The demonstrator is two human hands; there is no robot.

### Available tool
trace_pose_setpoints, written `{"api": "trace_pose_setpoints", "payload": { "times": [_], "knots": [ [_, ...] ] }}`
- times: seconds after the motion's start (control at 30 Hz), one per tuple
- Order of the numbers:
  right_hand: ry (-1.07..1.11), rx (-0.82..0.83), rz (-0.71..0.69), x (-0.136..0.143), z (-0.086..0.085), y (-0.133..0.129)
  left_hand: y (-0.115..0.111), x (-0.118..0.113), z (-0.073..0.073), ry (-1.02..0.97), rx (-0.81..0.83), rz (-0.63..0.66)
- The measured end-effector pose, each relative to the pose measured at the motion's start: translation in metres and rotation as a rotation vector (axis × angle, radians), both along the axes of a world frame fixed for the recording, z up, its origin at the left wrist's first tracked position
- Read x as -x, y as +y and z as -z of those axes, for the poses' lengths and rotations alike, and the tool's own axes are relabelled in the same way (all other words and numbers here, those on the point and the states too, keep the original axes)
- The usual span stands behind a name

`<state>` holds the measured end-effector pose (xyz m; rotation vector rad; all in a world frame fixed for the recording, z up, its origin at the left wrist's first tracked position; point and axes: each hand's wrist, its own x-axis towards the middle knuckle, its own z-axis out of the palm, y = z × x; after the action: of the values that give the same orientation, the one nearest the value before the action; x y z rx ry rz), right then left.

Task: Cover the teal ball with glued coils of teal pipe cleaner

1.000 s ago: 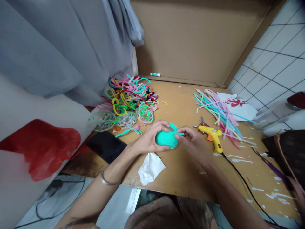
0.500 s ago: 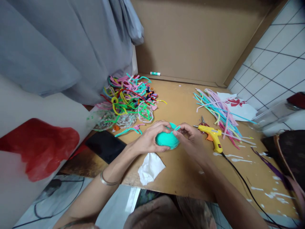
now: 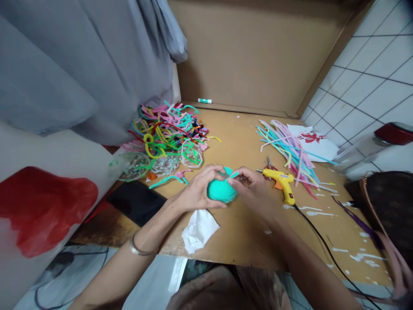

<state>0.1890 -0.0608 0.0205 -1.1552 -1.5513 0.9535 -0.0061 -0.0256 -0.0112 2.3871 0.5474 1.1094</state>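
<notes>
Cups a round turquoise piece (image 3: 222, 192) in the left hand (image 3: 200, 188), with thumb and fingers parted around its near and far sides. Pinches a narrow turquoise strip (image 3: 235, 175) at its upper right between thumb and forefinger of the right hand (image 3: 253, 186). Has the piece at mid-table, just beyond a crumpled white tissue (image 3: 200, 231) and left of a yellow glue gun (image 3: 280, 176). Includes a tangled multicolored heap (image 3: 171, 129) far left, a pastel bundle (image 3: 295, 150) far right.
</notes>
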Motion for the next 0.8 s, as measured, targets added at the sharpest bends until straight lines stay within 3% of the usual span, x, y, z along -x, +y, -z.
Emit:
{"api": "trace_pose_setpoints", "payload": {
  "times": [0.3,0.5,0.63,0.73,0.8],
  "knots": [
    [-0.035,-0.008,0.025,-0.010,0.005,-0.002,0.001,-0.001,0.004,-0.052,0.082,-0.064],
    [-0.109,-0.029,0.088,-0.022,0.019,0.002,0.002,0.001,0.002,-0.057,0.144,-0.080],
    [-0.446,-0.192,0.216,-0.030,0.028,0.004,0.002,0.002,0.002,-0.055,0.180,-0.093],
    [-0.857,-0.282,0.477,-0.040,0.027,0.006,0.003,0.003,0.002,-0.059,0.201,-0.098],
    [-1.087,-0.203,0.669,-0.050,0.024,0.006,0.003,0.003,0.001,-0.065,0.208,-0.100]
  ]
}}
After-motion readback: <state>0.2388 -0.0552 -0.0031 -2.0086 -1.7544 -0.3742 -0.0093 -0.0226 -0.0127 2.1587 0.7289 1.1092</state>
